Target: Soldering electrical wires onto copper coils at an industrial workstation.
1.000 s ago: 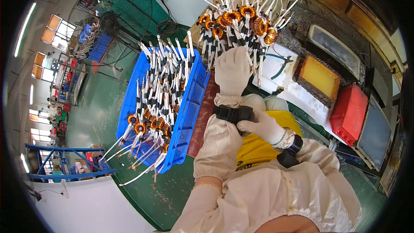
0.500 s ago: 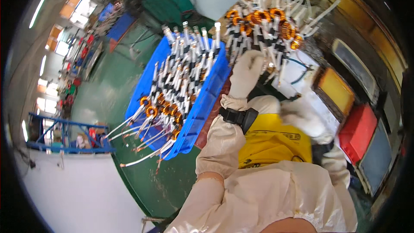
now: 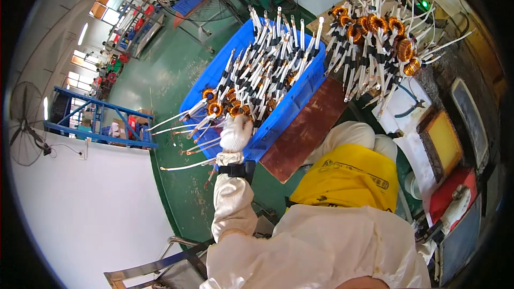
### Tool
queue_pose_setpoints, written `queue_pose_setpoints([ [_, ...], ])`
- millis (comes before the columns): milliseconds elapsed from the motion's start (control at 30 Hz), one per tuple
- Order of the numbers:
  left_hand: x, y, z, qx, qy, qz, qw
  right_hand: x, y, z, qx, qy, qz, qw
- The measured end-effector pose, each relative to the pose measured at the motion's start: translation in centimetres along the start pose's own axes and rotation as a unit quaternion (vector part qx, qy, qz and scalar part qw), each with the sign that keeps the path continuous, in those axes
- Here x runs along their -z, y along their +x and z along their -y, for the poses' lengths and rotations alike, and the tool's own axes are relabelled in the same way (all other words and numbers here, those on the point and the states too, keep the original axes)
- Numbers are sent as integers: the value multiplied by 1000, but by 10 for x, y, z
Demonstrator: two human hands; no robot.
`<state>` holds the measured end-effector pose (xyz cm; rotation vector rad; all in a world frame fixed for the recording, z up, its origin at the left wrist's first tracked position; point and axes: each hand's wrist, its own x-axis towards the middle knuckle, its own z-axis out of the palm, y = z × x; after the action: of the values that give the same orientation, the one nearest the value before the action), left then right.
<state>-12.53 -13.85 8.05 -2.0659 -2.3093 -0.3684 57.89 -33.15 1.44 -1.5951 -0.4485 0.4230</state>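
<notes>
My left hand point(image 3: 235, 135), in a white glove, is at the near end of a blue plastic crate point(image 3: 292, 112). Its fingers are closed on a copper-wound ring coil point(image 3: 234, 111) with white sleeved leads; the glove partly hides the grip. Many such coils fill the crate, their black-banded leads and metal lugs pointing away, while some leads hang over its near left side. At far right, my gloved right hand point(image 3: 456, 207) lies over a red tray point(image 3: 440, 199), fingers stretched out. Nothing can be made out in it.
More ring coils point(image 3: 377, 24) are heaped on the bench at upper right. Beside them lie blue-handled pliers point(image 3: 412, 101) and a yellow-filled frame point(image 3: 441, 142). A brown board point(image 3: 305, 134) adjoins the crate. A yellow apron point(image 3: 348, 179) covers my lap, and a metal-framed chair point(image 3: 160, 267) stands lower left.
My left hand has moved from the bench heap to the crate's near end. My right hand has shifted from beside the apron to the red tray. The view has swung left.
</notes>
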Motion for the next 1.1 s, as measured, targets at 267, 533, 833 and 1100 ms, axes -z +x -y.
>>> queue_pose_setpoints([
  [267, -14, -14, 25, 183, 31, 174, 967, -4, -3, -1, -2, -23, -13, 1000],
  [533, -31, -12, 25, 215, -77, 158, 961, 7, 0, -6, -17, 84, -3, 996],
  [833, -24, -21, 29, 218, -43, -45, 974, 14, 8, -12, -11, 156, 32, 987],
  [1100, 66, -7, -22, 82, -66, -193, 976, 1, 9, 9, 79, -24, 39, 996],
])
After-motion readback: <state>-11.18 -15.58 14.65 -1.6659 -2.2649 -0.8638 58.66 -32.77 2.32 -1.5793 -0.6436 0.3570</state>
